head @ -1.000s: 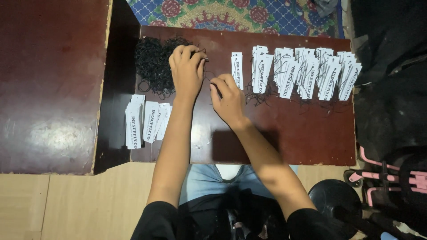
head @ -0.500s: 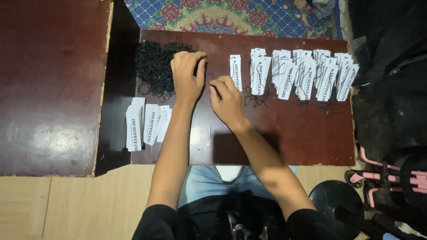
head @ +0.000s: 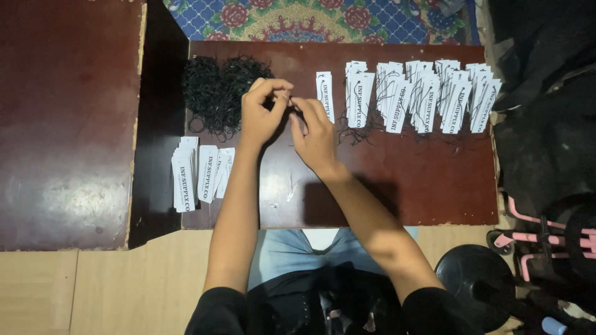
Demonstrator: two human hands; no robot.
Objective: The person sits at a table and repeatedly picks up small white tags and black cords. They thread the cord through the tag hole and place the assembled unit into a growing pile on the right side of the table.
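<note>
Near the lower left of the dark counter (head: 385,198) lies a short row of plain white tags (head: 200,174). At centre, the left hand (head: 262,111) and right hand (head: 313,133) meet, fingertips pinched on what seems a thin black string, too fine to confirm. It could slip or snag, since the tangled black string pile (head: 217,93) sits just beside. Strung tags (head: 422,93) line the upper right.

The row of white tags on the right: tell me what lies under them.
Thin black strings trail out from under the white tags onto the dark red board. Whatever lies directly beneath the overlapping tags is covered.
</note>
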